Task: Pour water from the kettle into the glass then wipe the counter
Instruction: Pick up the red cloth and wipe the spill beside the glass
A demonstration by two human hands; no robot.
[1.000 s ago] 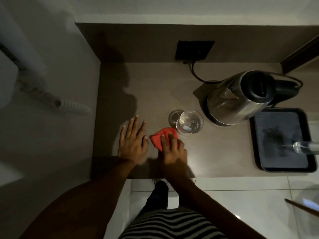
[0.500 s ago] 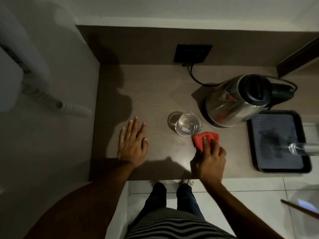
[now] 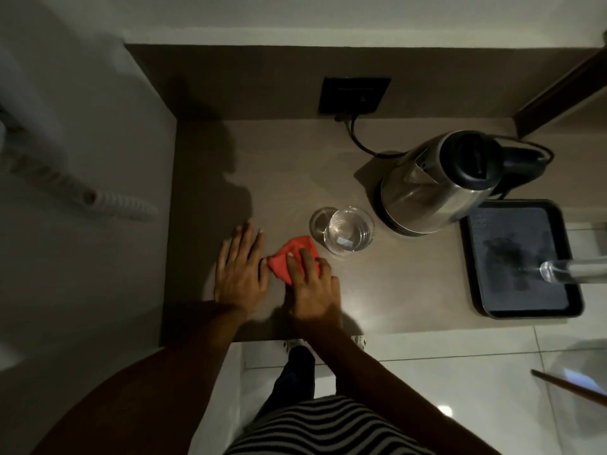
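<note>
Cloth (image 3: 287,259), red, lies at frame centre on the desk (image 3: 410,290), just left of the filled glass (image 3: 348,233). Left hand (image 3: 239,267) open, flat, apparently bracing. Right hand (image 3: 308,284) presses fingers flat on cloth, open, for wiping. Kettle (image 3: 437,182) parked upper right, pouring judged done.
</note>
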